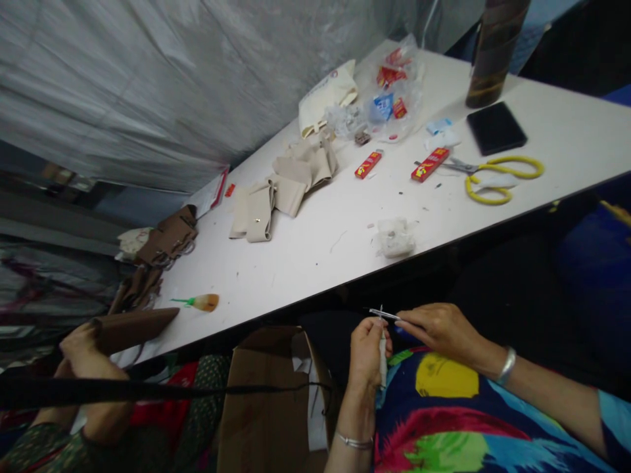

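Note:
My left hand (367, 348) is closed around a narrow white piece (382, 360) that it holds upright over my lap, just below the table's front edge. My right hand (438, 328) pinches a thin metal tool like a needle (383, 314), which lies level with its tip at the top of the white piece. The two hands nearly touch. Each wrist wears a silver bangle.
The white table (320, 249) carries yellow scissors (497, 177), two red boxes (430, 164), a black pad (495, 127), beige fabric pieces (280, 194), brown pieces (167, 236) and plastic bags (389, 98). At left, another person's hands (81, 355) hold a brown piece (133, 327). A cardboard box (269, 401) stands below.

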The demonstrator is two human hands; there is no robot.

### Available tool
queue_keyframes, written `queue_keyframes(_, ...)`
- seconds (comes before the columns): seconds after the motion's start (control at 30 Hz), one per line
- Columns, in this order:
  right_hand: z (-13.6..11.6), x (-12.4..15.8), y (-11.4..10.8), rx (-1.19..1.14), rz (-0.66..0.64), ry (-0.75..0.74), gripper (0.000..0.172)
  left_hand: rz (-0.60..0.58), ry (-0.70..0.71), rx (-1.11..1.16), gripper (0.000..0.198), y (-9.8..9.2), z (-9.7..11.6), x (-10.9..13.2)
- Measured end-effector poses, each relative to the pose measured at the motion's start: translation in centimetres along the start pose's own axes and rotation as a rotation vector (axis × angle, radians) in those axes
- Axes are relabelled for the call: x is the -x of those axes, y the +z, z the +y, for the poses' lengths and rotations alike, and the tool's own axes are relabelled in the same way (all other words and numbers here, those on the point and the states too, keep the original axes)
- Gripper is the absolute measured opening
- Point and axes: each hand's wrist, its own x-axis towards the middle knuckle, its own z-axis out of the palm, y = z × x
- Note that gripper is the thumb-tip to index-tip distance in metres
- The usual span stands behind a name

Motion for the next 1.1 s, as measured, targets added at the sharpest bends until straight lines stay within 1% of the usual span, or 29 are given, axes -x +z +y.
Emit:
queue_keyframes(0.1,-0.2,-0.3,0.1,0.06,-0.065,-0.02,0.035,0.043,0.045,-0.082,0.039,0.3,0.0,0.2)
queue_keyframes(0.13,0.0,-0.3,0.1,0.079,-0.078,-0.006,0.036,0.066,0.068,-0.123,0.036,0.3,0.0,0.4)
queue_keyframes(0.23,1.2,-0.2,0.2,0.166,-0.025,0.147,0.039,0.088,0.108,-0.183,0.032,0.3,0.3,1.3)
queue_keyframes(0.3,2.0,0.0,0.2,0.197,0.02,0.237,0.041,0.052,0.081,-0.119,0.033,0.3,0.6,1.6)
queue_keyframes(0.33,2.2,0.2,0.2,0.18,0.032,0.25,0.04,0.027,0.051,-0.069,0.034,0.3,0.8,1.6)
queue_keyframes(0.4,2.1,0.3,0.1,0.099,0.069,0.216,0.038,-0.022,-0.034,0.049,0.038,0.2,1.0,1.3)
queue_keyframes(0.47,1.5,0.3,0.1,0.006,0.094,0.139,0.036,-0.063,-0.115,0.134,0.041,0.2,1.1,0.8)
queue_keyframes(0.53,0.8,0.3,0.2,-0.05,0.043,0.051,0.035,-0.083,-0.152,0.159,0.041,0.3,1.0,0.3)
queue_keyframes(0.6,0.6,0.2,0.4,-0.065,-0.054,0.004,0.034,-0.086,-0.152,0.145,0.041,0.2,0.8,0.1)
queue_keyframes(0.63,0.7,0.2,0.5,-0.049,-0.076,0.018,0.033,-0.084,-0.145,0.139,0.041,0.2,0.7,0.2)
queue_keyframes(0.67,1.1,0.1,0.5,-0.018,-0.071,0.056,0.032,-0.083,-0.138,0.134,0.041,0.1,0.6,0.3)
queue_keyframes(0.77,2.8,0.1,0.7,0.103,0.028,0.23,0.036,-0.111,-0.136,0.123,0.041,-0.2,0.3,1.0)
queue_keyframes(0.83,3.8,0.1,0.8,0.133,0.061,0.292,0.04,-0.113,-0.136,0.149,0.043,-0.5,0.2,1.2)
queue_keyframes(0.9,4.2,0.1,0.9,0.116,0.044,0.28,0.036,-0.087,-0.121,0.195,0.045,-0.7,0.2,1.0)
queue_keyframes(0.97,4.0,0.2,1.0,0.096,0.032,0.264,0.031,-0.073,-0.113,0.228,0.048,-0.6,0.1,0.7)
queue_keyframes(1.03,3.6,0.3,1.0,0.079,0.042,0.268,0.03,-0.094,-0.113,0.245,0.05,-0.4,0.0,0.5)
queue_keyframes(1.1,3.3,0.5,0.8,0.04,0.053,0.272,0.03,-0.108,-0.102,0.256,0.049,-0.2,-0.1,0.5)
